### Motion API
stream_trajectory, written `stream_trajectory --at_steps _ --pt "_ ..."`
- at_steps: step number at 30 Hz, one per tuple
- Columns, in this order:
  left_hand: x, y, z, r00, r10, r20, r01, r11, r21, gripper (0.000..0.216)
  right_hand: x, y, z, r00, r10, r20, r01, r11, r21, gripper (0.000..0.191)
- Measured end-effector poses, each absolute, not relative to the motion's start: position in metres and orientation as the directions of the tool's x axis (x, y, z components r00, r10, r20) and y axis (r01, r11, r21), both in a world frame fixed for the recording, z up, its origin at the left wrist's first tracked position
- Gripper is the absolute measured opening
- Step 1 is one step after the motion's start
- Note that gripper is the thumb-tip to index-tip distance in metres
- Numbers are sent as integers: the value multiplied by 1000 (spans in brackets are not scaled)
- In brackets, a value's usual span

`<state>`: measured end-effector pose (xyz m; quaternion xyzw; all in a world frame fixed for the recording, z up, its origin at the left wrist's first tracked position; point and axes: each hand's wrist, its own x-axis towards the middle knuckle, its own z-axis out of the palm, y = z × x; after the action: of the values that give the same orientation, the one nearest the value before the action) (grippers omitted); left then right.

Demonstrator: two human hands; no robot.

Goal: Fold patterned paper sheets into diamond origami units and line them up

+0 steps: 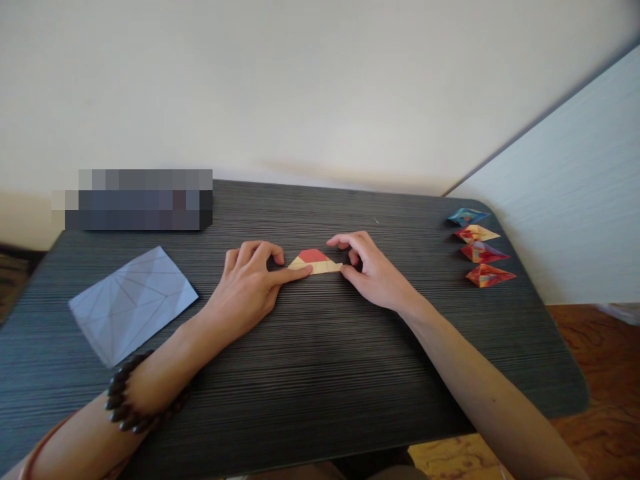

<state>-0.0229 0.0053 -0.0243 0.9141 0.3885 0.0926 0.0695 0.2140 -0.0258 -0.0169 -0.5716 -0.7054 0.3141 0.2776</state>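
Left arm: reaches from the lower left corner, with a bracelet of dark beads (119, 393) near the wrist and a thin orange-brown band (43, 441) lower down.
Right arm: comes from the lower right, bare, slanting inward to the middle of the desk (300, 373).
Left hand (250, 280): palm downward; one finger is stretched out and lies on the folded paper, the others are bent, with their tips near the surface.
Right hand (370, 273): the thumb touches the right tip of the paper; the first finger is lifted and curved, so a wide gap stands between the two.
Folded paper (314, 256): small, red and cream, lying on the desk between both hands.
Desk top: dark, with fine lines of grain and rounded corners at the right.
Creased sheet (135, 300): pale blue-grey, lying flat on the left.
Finished-looking shapes (485, 252): four pointed colourful paper pieces in a row near the right edge.
Floor (605, 360): brown wood pattern, right of the desk.
Room: a pale panel (590, 173) at the right, a plain wall (320, 87) behind.
Hard to see: dim shapes below the near edge; the underside of the left palm is hidden.
Blurred block (140, 207): at the far left, covered by coarse squares; I cannot tell what it is.
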Motion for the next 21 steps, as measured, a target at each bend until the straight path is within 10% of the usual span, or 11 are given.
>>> stream_trajectory --at_steps 14,21 --pt "-23 8 -25 696 707 124 663 -699 269 43 209 -30 -24 -105 989 101 615 144 -776 35" --pt "-19 9 -23 612 778 142 687 -611 393 31 190 -35 -26 -91 977 193 806 187 -562 14"
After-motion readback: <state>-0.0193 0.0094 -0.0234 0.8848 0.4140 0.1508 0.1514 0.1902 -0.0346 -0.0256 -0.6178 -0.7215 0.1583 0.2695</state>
